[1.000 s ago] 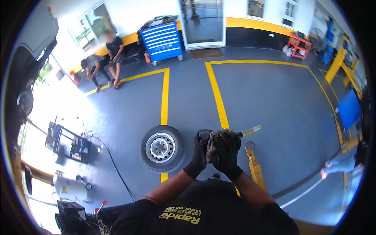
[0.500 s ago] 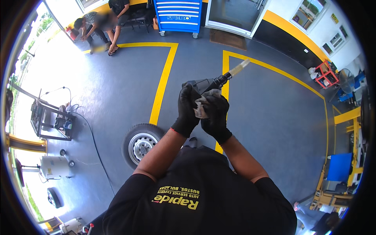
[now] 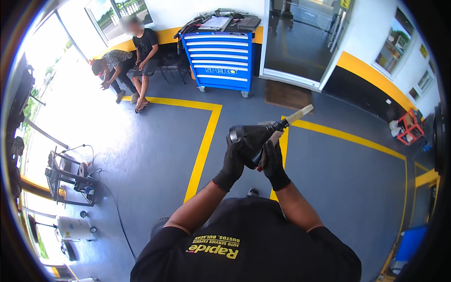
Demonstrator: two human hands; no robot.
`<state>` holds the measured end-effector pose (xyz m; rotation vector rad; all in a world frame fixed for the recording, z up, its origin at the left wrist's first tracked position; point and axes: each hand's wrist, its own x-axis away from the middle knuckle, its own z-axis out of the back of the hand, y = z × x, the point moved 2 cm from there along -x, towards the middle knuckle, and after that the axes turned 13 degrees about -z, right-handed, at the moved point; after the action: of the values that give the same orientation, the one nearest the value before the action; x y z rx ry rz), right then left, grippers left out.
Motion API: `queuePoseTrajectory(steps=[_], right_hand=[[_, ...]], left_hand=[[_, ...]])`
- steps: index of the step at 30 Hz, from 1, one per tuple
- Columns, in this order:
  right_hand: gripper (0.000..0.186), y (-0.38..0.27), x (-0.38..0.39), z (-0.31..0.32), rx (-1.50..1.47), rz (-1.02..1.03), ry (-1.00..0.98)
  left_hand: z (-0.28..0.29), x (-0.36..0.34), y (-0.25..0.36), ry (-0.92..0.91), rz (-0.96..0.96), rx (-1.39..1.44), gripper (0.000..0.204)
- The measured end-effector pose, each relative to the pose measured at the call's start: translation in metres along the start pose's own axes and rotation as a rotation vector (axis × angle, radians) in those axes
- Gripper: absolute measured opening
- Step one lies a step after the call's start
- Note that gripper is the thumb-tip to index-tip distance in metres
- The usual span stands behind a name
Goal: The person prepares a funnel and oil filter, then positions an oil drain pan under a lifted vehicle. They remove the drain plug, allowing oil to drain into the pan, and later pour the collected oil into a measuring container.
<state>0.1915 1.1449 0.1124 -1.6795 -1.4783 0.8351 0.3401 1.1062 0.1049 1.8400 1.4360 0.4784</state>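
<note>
Both my hands wear black gloves and hold a black power tool (image 3: 251,135) at chest height. A pale ribbed socket (image 3: 299,114) sticks out of its front end, pointing up and to the right. My left hand (image 3: 232,160) grips the tool's body from the left. My right hand (image 3: 273,162) grips it from below and to the right, with a grey rag (image 3: 271,139) pressed between glove and tool. Part of the tool's handle is hidden behind my fingers.
A blue drawer tool cabinet (image 3: 221,60) stands at the back wall beside an open doorway (image 3: 300,42). Two people (image 3: 127,56) sit at the far left. Yellow floor lines (image 3: 203,145) cross the grey floor. A metal stand (image 3: 70,181) and white tank (image 3: 73,228) are at left.
My view has swung upward, away from the wheel lying on the floor, which is now out of sight. My hands keep gripping the tool, its socket now pointing up and right.
</note>
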Motion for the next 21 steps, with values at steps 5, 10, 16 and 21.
queuePoseTrajectory(steps=[5,10,16,21], right_hand=[[0.030,-0.035,-0.194,0.014,-0.043,-0.186,-0.178],[0.027,-0.025,-0.371,0.020,-0.076,-0.278,-0.132],[0.034,-0.027,-0.565,0.038,-0.473,-0.439,-0.205],[0.037,-0.063,-0.700,0.054,-0.382,-0.269,-0.143]], left_hand=[[0.004,-0.155,0.008,0.069,-0.106,-0.012,0.057],[0.041,-0.304,0.001,0.152,-0.411,-0.526,0.113],[0.070,-0.512,0.002,-0.153,-1.048,-1.508,0.135],[0.087,-0.663,-0.007,-0.085,-0.636,-0.911,0.110]])
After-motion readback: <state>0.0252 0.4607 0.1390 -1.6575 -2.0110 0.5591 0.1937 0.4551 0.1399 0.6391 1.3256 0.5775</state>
